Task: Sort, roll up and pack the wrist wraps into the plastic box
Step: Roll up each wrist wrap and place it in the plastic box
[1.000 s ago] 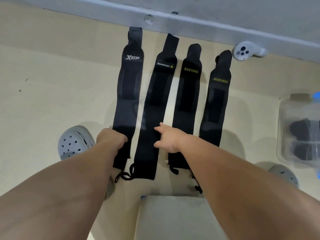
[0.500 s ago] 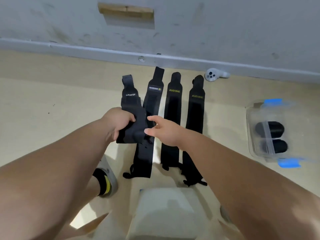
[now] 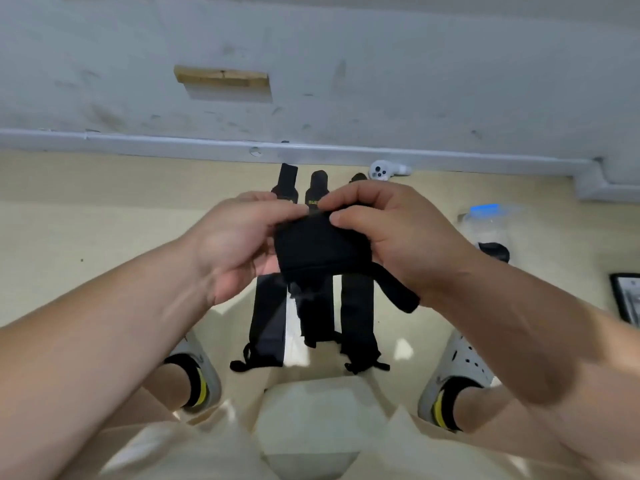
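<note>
Mid-task: left hand (image 3: 239,237) and right hand (image 3: 391,233) each have fingers (image 3: 346,199) curled in a pinch on the top edge of one bunched black wrist wrap (image 3: 318,247). It's held up off the floor (image 3: 104,237), left of the plastic box (image 3: 485,223), tail dangling under the right palm, so the roll looks barely started. At least one dark roll (image 3: 493,252) sits in the box and three flat wraps (image 3: 356,306) lie on the floor left of the box, so I'd call it under halfway.
</note>
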